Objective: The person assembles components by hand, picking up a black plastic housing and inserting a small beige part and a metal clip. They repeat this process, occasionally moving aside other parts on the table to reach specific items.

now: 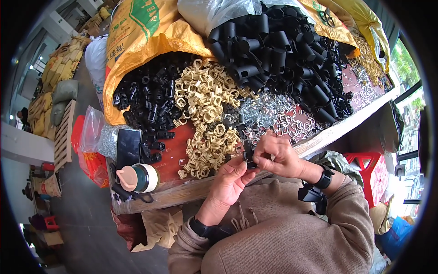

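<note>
Close pinch on a small black plastic part (pixel 249 157)

The left hand (pixel 229 181) and right hand (pixel 278 156) grip it with closed fingertips near the wooden table edge (pixel 178 197). A slipping pinch could drop it among cream plastic clips (pixel 207 98). The orange woven sack (pixel 132 34) holds black plastic fittings (pixel 150 109); black plastic tubes (pixel 278 55) spill from a translucent plastic bag (pixel 200 13).

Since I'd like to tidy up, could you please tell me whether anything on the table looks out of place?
The phone and bottle look slightly out of place: personal things at the table's left end, beside loose black parts.
</note>
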The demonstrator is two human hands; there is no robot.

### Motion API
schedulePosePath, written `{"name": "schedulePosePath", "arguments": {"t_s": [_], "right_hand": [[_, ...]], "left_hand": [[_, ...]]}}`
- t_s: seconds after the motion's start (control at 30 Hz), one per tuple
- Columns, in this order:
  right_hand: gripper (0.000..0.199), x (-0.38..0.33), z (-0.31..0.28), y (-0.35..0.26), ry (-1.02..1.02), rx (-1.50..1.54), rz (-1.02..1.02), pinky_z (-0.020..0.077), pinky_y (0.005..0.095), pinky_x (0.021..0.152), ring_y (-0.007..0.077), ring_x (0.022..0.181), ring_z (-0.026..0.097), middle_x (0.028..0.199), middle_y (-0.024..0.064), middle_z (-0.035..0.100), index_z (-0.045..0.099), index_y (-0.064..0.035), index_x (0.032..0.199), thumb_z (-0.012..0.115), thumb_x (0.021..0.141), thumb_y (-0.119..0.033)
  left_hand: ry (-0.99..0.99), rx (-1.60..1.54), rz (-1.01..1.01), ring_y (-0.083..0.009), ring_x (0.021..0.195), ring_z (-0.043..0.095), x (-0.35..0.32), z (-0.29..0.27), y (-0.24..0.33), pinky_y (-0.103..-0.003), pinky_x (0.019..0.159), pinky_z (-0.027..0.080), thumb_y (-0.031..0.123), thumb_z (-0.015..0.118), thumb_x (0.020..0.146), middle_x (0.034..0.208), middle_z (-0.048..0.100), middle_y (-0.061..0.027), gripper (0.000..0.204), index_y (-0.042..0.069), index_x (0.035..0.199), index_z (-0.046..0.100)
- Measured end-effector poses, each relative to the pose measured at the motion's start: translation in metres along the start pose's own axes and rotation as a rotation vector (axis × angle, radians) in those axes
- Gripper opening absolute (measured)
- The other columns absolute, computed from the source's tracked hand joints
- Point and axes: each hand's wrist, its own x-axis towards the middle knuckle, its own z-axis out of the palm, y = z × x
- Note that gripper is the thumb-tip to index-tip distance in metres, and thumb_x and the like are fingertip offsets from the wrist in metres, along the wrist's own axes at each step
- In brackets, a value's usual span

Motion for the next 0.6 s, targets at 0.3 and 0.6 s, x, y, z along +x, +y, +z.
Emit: {"name": "schedulePosePath", "arguments": {"t_s": [0.3, 0.6], "right_hand": [[0.01, -0.0029, -0.0001, -0.0027, -0.11, -0.191, -0.121, 0.0411, 0.0326, 0.051, 0.0231, 0.059, 0.05, 0.07, 0.0074, 0.045, 0.049, -0.003, 0.078, 0.057, 0.073, -0.006], [0.013, -0.0051, -0.0041, -0.0011, -0.193, -0.085, -0.086, 0.0417, 0.0315, 0.051, 0.0234, 0.061, 0.052, 0.071, 0.0075, 0.046, 0.048, -0.0036, 0.076, 0.059, 0.072, -0.009]], "left_hand": [[0.075, 0.178, 0.014, -0.0129, 0.081, 0.058, -0.0013, 0.0023, 0.0019, -0.02, 0.068, 0.047, 0.014, 0.053, 0.082, 0.091, 0.059, -0.0047, 0.024, 0.004, 0.104, 0.053], [0.074, 0.226, -0.025, -0.0136, 0.08, 0.058, -0.0022, 0.0057, 0.0038, -0.02, 0.068, 0.047, 0.012, 0.054, 0.08, 0.09, 0.059, -0.0045, 0.024, 0.001, 0.102, 0.053]]}}
